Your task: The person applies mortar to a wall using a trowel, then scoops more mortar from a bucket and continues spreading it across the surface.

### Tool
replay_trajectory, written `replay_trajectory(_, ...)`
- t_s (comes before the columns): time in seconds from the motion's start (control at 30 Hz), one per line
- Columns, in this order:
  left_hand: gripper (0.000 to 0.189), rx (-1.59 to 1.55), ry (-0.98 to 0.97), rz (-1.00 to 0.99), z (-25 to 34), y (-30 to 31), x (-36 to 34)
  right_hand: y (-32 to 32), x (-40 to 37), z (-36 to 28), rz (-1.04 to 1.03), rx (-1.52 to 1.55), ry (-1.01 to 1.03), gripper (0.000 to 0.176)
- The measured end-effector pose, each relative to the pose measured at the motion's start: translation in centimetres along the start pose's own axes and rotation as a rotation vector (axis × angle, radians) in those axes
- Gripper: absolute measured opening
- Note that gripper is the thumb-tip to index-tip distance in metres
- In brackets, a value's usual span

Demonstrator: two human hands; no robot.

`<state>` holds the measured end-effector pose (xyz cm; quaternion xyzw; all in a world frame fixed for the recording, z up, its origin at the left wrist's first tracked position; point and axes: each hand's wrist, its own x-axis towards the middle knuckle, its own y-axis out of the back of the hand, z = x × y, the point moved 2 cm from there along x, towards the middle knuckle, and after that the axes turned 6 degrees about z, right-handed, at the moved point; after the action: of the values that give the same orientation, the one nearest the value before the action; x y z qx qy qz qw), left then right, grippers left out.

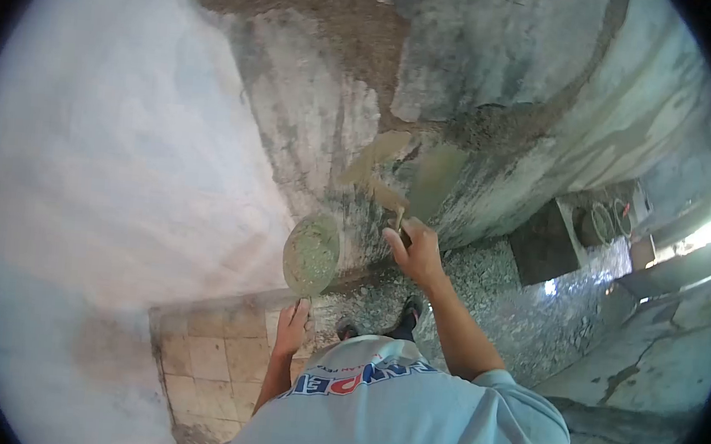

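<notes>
My left hand (294,326) is closed around the handle of a round, pan-like mortar board (311,254), whose face carries greenish-grey wet mortar. The board is up near the wall, left of my right hand. Fingers wrapped round its handle, my right hand (418,252) grips a trowel (390,198) with the blade at the wall. Around the blade, smears of fresh greenish plaster (438,180) show on the rough grey wall (314,110).
A smooth whitish wall (143,163) runs along the left. Below are square floor tiles (211,359) and, to the right, rubble-strewn floor (483,303) by my feet. A dark box-like block (546,244) stands at the wall's foot on the right, near wire-like hoops (602,222).
</notes>
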<state>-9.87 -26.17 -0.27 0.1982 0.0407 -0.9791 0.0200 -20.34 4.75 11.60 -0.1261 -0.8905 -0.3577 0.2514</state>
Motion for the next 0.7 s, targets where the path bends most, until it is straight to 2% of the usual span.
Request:
replay_trajectory(0.07, 0.038, -0.033, 0.027, 0.013, 0.2, 0.4, -0.4, 0.7, 1.7, -0.5, -0.050, 0.017, -0.111, 0.034)
replay_trajectory(0.17, 0.039, -0.080, 0.067, 0.026, 0.2, 1.2, -1.5, -2.2, 3.1, 1.7, 0.131, 0.132, -0.103, 0.032)
replay_trajectory(0.3, 0.042, -0.063, 0.051, 0.047, -1.6, 2.7, -2.3, -3.9, 5.5, 0.9, 0.228, 0.260, -0.239, 0.028)
replay_trajectory(0.4, 0.044, -0.060, 0.058, 0.115, 0.2, 2.3, -4.8, -5.8, 6.9, 1.9, 0.311, 0.312, -0.199, 0.032)
replay_trajectory(0.5, 0.045, -0.113, 0.104, 0.147, -0.3, 2.6, -5.6, -7.4, 7.9, 3.1, 0.267, 0.248, -0.172, 0.035)
replay_trajectory(0.6, 0.046, -0.115, 0.127, 0.201, -1.8, 3.7, -6.1, -8.4, 8.4, 3.0, 0.324, 0.150, -0.161, 0.027)
replay_trajectory(0.7, 0.046, -0.129, 0.152, 0.267, -0.7, 3.2, -6.6, -9.3, 7.5, 2.9, 0.340, 0.039, -0.216, 0.028)
